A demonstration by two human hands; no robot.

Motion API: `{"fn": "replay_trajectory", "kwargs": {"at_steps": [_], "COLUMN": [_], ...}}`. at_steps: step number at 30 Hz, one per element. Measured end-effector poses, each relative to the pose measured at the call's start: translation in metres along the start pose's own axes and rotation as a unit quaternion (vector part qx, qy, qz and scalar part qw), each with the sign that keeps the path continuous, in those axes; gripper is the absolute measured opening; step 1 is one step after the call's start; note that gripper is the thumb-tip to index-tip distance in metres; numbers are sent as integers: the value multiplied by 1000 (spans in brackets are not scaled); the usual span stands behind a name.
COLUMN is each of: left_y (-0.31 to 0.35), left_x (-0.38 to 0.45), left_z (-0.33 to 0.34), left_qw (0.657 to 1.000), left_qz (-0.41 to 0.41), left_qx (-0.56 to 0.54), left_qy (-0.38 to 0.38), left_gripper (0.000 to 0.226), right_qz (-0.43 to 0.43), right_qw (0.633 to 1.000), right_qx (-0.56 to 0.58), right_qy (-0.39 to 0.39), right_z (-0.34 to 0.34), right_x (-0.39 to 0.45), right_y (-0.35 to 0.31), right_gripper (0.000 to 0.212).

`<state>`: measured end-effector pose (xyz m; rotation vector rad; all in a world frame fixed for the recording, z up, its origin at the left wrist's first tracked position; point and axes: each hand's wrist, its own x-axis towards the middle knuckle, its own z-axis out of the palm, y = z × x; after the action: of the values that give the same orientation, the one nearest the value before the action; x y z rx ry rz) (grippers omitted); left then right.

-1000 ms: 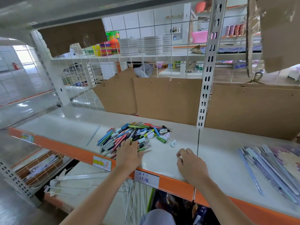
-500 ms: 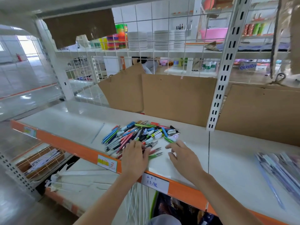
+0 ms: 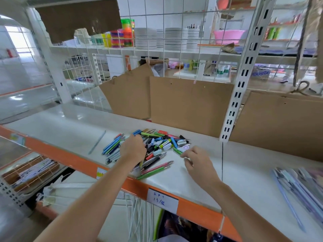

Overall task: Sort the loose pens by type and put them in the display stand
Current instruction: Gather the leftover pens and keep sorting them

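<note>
A pile of loose pens (image 3: 162,142) in green, blue, pink, black and white lies on the white shelf (image 3: 70,133), near its front edge. My left hand (image 3: 133,149) is on the left part of the pile, fingers curled down among the pens near a blue one. My right hand (image 3: 197,162) is at the pile's right edge, beside a green pen (image 3: 176,151). Its thumb and fingertips pinch what looks like a small pale piece. Two pens, pink and green (image 3: 153,171), lie apart toward the front. No display stand is in view.
Brown cardboard sheets (image 3: 190,105) lean along the back of the shelf, split by a white slotted upright (image 3: 232,110). Flat clear packets (image 3: 300,182) lie at the right. The orange shelf lip (image 3: 70,159) carries price labels. Below left sits a wire basket (image 3: 29,173).
My left hand moved forward from the near edge of the pile onto its left part. My right hand slid left from the bare shelf to the pile's right edge.
</note>
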<state>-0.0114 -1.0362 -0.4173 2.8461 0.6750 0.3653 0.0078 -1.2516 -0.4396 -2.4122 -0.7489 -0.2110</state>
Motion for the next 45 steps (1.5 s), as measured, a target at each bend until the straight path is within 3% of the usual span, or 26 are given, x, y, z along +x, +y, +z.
{"fn": "replay_trajectory", "kwargs": {"at_steps": [2, 7, 9, 12, 15, 18, 22, 28, 37, 45], "left_y": [-7, -13, -9, 12, 40, 63, 76, 79, 79, 43], "left_x": [-8, -42, -58, -77, -84, -96, -109, -103, -110, -80], "left_z": [-3, -23, -26, -21, -3, 16, 30, 32, 27, 16], "left_qw": [1000, 995, 992, 983, 972, 970, 981, 975, 969, 984], "left_qz": [1, -14, -6, 71, 127, 146, 191, 174, 197, 133], "left_qx": [-13, -93, -116, -171, -195, -188, -45, -130, -147, -115], "left_qy": [4, 28, 49, 20, -27, -41, 1, -50, -26, -15], "left_gripper": [16, 23, 23, 19, 15, 9, 27, 32, 18, 15], "right_qz": [50, 102, 107, 118, 149, 183, 165, 146, 132, 107], "right_qw": [998, 992, 991, 990, 981, 974, 982, 988, 990, 993], "right_qx": [-16, -4, 15, 56, 123, 132, 82, 55, 48, 31], "right_qy": [20, -81, -74, -48, -11, 19, 30, 18, 13, -22], "right_z": [-9, -22, -26, -33, -45, -55, -55, -47, -47, -40], "right_x": [4, 7, 1, -14, -37, -65, -80, -76, -76, -44], "right_y": [11, 27, 29, 29, 31, 39, 48, 48, 50, 40], "right_gripper": [26, 27, 19, 3, 13, 10, 15, 31, 24, 17]}}
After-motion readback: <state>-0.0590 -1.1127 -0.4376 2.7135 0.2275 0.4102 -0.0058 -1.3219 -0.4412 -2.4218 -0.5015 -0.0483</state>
